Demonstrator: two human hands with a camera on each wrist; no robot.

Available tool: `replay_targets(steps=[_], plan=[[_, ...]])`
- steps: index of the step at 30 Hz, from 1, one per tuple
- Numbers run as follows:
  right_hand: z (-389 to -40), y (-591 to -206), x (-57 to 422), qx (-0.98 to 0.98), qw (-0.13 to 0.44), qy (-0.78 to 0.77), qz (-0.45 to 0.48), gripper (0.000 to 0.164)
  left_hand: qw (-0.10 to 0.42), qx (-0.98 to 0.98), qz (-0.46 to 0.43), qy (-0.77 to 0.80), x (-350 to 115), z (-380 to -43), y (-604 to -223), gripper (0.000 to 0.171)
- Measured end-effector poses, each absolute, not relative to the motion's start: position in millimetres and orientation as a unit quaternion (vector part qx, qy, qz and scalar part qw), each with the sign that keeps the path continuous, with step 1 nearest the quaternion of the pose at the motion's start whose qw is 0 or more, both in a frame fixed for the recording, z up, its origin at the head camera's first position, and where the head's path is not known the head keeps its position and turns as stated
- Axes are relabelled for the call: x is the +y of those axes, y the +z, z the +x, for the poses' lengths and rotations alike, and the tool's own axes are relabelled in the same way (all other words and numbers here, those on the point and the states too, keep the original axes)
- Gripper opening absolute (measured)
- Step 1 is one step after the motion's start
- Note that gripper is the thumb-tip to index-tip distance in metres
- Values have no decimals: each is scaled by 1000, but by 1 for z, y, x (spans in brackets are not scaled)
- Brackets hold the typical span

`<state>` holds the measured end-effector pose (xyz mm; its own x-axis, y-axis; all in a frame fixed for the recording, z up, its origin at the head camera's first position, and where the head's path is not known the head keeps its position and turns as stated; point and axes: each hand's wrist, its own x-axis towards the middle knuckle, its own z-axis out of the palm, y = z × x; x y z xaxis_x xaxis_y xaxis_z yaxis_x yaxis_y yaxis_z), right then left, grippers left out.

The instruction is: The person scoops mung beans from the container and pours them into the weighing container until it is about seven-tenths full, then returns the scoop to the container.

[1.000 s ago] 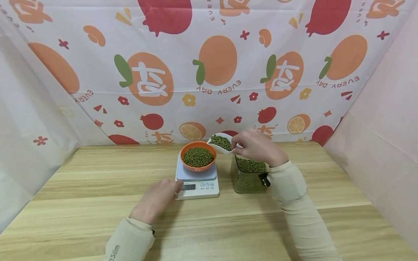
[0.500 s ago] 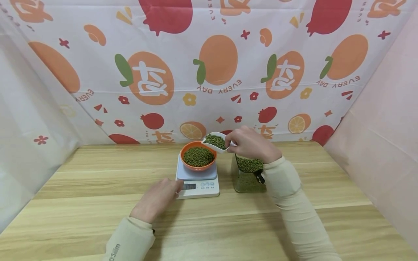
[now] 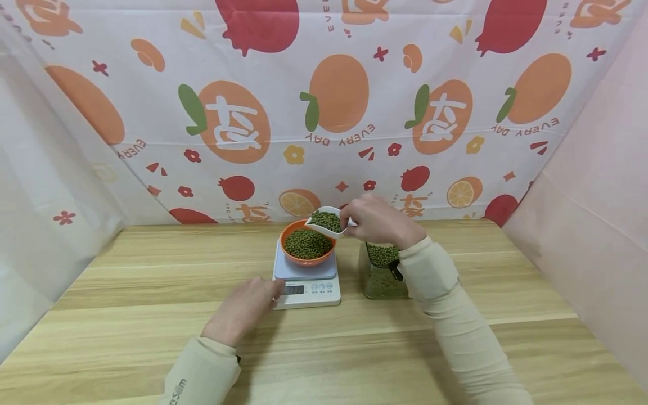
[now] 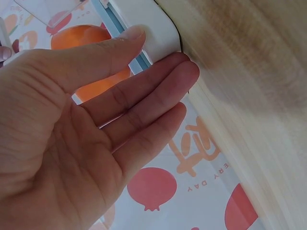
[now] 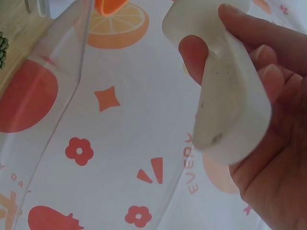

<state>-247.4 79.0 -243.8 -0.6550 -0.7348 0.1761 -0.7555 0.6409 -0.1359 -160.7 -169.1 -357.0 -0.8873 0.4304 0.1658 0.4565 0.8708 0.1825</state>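
My right hand point(image 3: 377, 219) grips the handle of a white scoop point(image 3: 331, 230), which is loaded with green mung beans point(image 3: 326, 221). The scoop's lip hangs over the back right rim of an orange bowl point(image 3: 284, 239), itself holding a mound of mung beans. That bowl sits on a white kitchen scale point(image 3: 331, 299) with a lit display. In the right wrist view, the fingers and thumb wrap the hollow white handle point(image 5: 235, 91). My left hand point(image 3: 243, 309) touches the scale's front left corner, its fingers nearly straight in the left wrist view.
Right of the scale stands a clear container point(image 3: 382, 284) of mung beans with a black clip point(image 3: 395, 270), partly hidden by my right sleeve. The wooden table point(image 3: 152, 270) ends at a fruit-printed cloth point(image 3: 228, 185) behind; plain pale cloth hangs at both sides.
My right hand has carried the loaded scoop leftward, from beside the bowl to over its rim. The left hand stays at the scale.
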Motion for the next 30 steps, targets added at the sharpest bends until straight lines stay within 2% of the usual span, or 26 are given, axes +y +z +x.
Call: replay_targets(steps=[30], plan=[[-253,-247,45,-906,27,-2,423,10,60,-965,-232,-104,-169,-160,-355,14]])
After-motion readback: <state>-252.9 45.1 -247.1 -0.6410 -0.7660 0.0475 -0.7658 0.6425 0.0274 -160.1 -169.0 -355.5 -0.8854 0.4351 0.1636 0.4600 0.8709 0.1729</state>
